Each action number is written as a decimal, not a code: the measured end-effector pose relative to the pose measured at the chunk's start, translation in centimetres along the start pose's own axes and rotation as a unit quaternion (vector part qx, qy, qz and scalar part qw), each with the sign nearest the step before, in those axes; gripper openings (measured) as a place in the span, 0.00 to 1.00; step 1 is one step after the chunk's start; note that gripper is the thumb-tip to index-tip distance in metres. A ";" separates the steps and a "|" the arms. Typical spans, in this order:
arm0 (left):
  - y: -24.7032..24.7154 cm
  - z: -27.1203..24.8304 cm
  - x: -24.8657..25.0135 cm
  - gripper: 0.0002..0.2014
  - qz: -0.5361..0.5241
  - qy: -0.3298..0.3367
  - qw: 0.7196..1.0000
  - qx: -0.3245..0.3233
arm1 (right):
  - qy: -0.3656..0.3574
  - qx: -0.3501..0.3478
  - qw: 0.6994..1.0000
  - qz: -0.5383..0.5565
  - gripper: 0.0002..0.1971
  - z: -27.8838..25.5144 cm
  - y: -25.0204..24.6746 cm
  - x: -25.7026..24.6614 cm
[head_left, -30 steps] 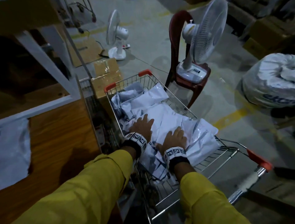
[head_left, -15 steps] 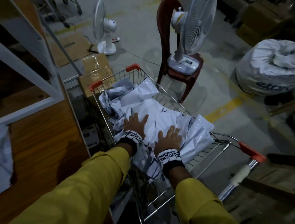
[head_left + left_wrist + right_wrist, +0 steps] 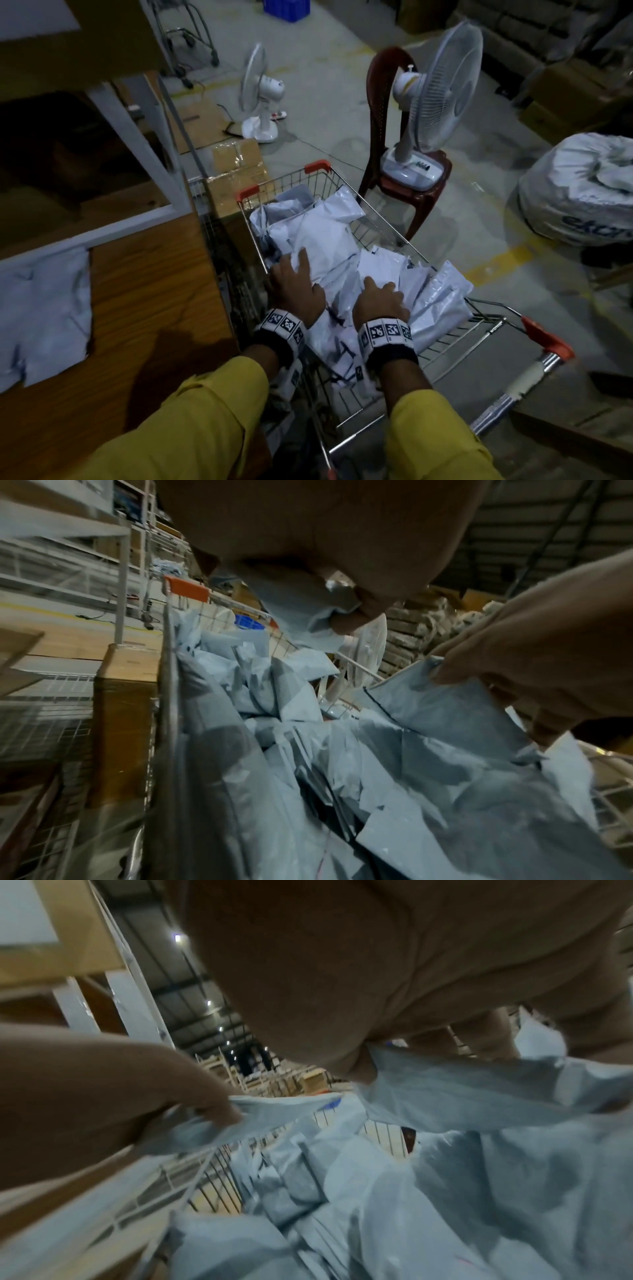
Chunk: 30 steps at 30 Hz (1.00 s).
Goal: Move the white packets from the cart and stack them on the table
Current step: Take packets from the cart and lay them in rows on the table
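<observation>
A wire cart (image 3: 388, 222) with red corner caps holds a loose pile of white packets (image 3: 322, 240). Both of my hands are down in the pile near the cart's handle end. My left hand (image 3: 294, 291) grips the edge of one white packet (image 3: 301, 599), thumb on top and fingers curled under. To its right, my right hand (image 3: 380, 301) holds the edge of another packet (image 3: 462, 1096) in curled fingers. One white packet (image 3: 41, 315) lies flat on the wooden table (image 3: 154, 291), to the left of the cart.
A white shelf frame (image 3: 137, 150) stands over the table's far part. A taped cardboard box (image 3: 236, 178) sits beyond the cart. A red chair (image 3: 376, 102) carrying a fan (image 3: 442, 89) stands right of the cart; a second fan (image 3: 260, 92) and a big white sack (image 3: 579, 195) are on the floor.
Both hands lay spread on top of the pile before; now their fingers have curled round packet edges. My view has swung so that more of the table shows.
</observation>
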<state>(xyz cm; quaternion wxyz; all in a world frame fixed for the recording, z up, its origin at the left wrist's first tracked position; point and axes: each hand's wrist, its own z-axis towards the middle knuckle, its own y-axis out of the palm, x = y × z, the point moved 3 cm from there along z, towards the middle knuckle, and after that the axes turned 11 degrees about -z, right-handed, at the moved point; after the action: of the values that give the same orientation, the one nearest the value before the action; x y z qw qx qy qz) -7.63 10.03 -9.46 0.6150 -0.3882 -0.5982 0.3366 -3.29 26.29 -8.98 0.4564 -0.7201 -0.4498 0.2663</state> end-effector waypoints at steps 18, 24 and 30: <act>-12.3 -12.7 -19.3 0.42 -0.014 -0.274 0.953 0.126 | -0.295 0.136 0.945 -0.035 0.32 -15.6 1.3 -19.5; -14.1 -15.0 -22.1 0.33 0.001 -0.167 0.980 0.104 | -0.345 0.058 0.930 -0.109 0.35 -16.8 5.2 -21.4; -15.0 -15.2 -24.8 0.34 0.068 -0.135 0.988 -0.018 | -0.382 0.061 0.915 -0.115 0.41 -17.1 5.7 -22.5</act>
<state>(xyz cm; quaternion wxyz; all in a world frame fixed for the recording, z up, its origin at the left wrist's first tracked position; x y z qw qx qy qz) 5.33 -19.97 -7.74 0.4970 -0.3895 -0.6544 0.4160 2.34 -1.90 -7.15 0.3203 -0.4774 -0.6521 0.4942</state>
